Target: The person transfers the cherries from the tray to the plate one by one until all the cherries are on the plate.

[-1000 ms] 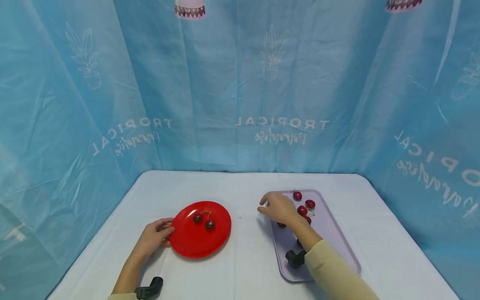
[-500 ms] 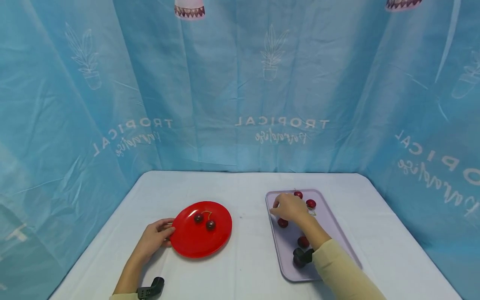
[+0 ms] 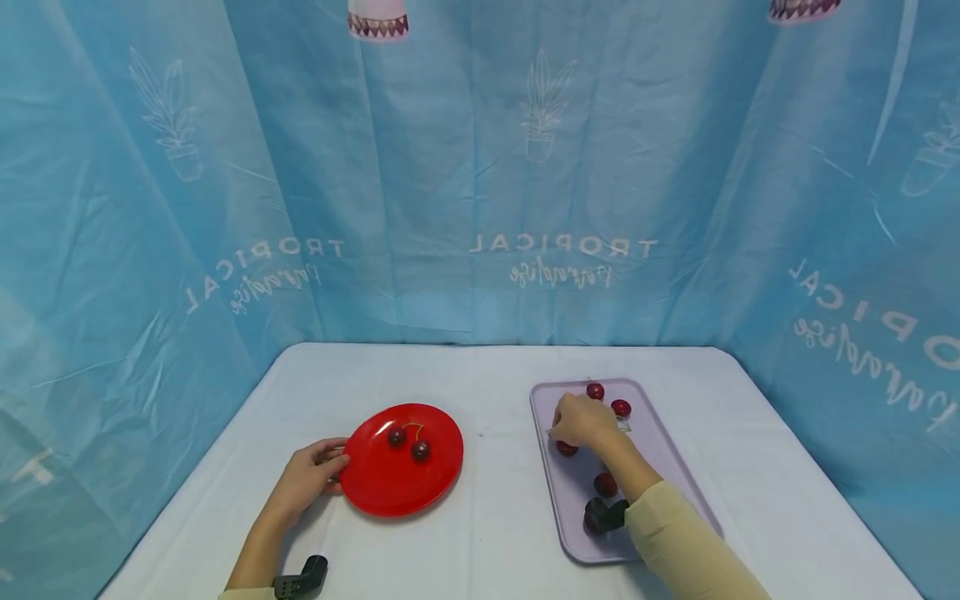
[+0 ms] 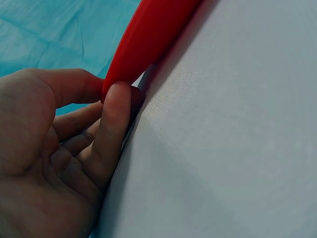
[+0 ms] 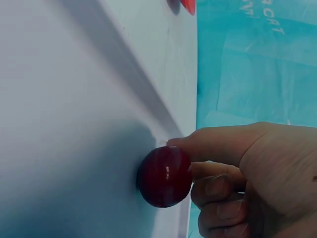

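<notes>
Your right grip (image 3: 581,419) is narrow at the cherry (image 5: 165,177), the tray's (image 3: 576,492) ten o'clock; I can't tell if it's pinched, so it may slip. Your left grip (image 3: 310,473) holds the plate's (image 3: 390,492) nine o'clock; tilting could roll its pair (image 3: 421,451).

Head view: bright, even, diffuse light, apparently from above, makes the white counter (image 3: 480,483) glow. Faint, soft-edged shadows lie under the red plate (image 3: 375,487) and beside the left forearm (image 3: 255,542). Pale sheen streaks the folds of the blue curtain (image 3: 427,183). A wide lens stretches the curtain's lettering toward the sides; small details look slightly soft. Left wrist view: dimmer and cooler, with the left hand (image 4: 54,144) partly shaded and the counter a muted grey. Right wrist view: also dim and bluish; a small white glint marks the cherry (image 5: 165,177), and a broad, blurry shadow darkens the tray (image 5: 59,114).
</notes>
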The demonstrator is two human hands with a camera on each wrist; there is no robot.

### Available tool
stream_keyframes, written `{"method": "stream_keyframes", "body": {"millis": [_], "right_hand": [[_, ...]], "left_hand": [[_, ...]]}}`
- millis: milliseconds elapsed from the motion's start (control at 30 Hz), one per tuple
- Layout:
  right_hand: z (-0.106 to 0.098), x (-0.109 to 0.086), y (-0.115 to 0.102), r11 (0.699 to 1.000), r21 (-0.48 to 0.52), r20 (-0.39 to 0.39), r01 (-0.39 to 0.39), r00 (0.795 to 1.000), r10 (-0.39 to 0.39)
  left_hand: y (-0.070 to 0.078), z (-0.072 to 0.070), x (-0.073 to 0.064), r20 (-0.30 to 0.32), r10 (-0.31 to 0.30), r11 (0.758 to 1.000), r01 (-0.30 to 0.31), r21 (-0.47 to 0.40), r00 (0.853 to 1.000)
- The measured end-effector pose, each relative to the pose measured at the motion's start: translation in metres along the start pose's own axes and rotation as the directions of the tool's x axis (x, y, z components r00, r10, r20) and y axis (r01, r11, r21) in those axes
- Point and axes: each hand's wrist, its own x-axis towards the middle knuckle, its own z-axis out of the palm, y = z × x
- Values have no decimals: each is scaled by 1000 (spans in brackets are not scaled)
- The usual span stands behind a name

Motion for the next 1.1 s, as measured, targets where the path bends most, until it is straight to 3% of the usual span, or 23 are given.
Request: {"method": "stream_keyframes", "body": {"millis": [367,800,1100], "right_hand": [[-11,1,-1,997,45,-66,59,996,-56],[-18,4,-14,995,61,-109,85,991,-78],[-15,1,-22,981,103,-198,161,970,-139]], "left_hand": [[-4,-3,3,1,19,1000,-19,14,1000],[4,-4,-1,4,5,1000,-5,3,1000],[2,-4,-1,16,23,1000,-23,-2,1000]]}}
